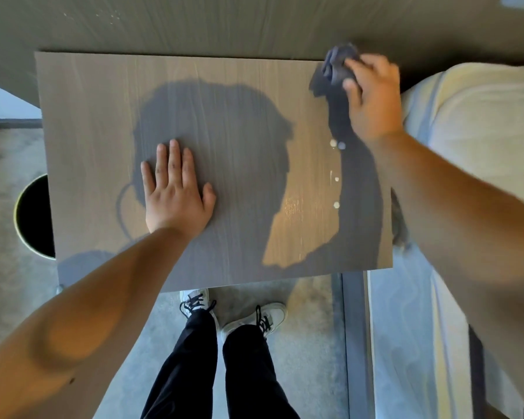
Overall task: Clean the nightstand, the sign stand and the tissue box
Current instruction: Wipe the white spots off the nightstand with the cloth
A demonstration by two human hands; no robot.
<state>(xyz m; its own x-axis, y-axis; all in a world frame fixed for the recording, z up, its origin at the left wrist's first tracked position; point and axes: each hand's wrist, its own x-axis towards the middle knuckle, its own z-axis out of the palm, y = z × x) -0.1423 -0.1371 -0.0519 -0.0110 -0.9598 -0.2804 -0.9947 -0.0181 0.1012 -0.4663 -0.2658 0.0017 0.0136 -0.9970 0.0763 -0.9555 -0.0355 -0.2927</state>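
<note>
The nightstand (97,122) fills the middle of the head view, a bare grey-brown wood-grain top seen from above. My left hand (176,192) lies flat on it, fingers spread, palm down near the centre. My right hand (372,101) is at the far right corner, closed around a bunched dark grey cloth (338,66) that presses on the top beside the back edge. Several small pale droplets (336,176) dot the surface below the cloth. Neither the sign stand nor the tissue box is in view.
A wood-panelled wall (224,22) runs along the back of the nightstand. A bed with pale striped bedding (472,131) stands close on the right. A round bin with a black inside (32,216) sits on the floor at the left. My feet (233,309) stand at the front edge.
</note>
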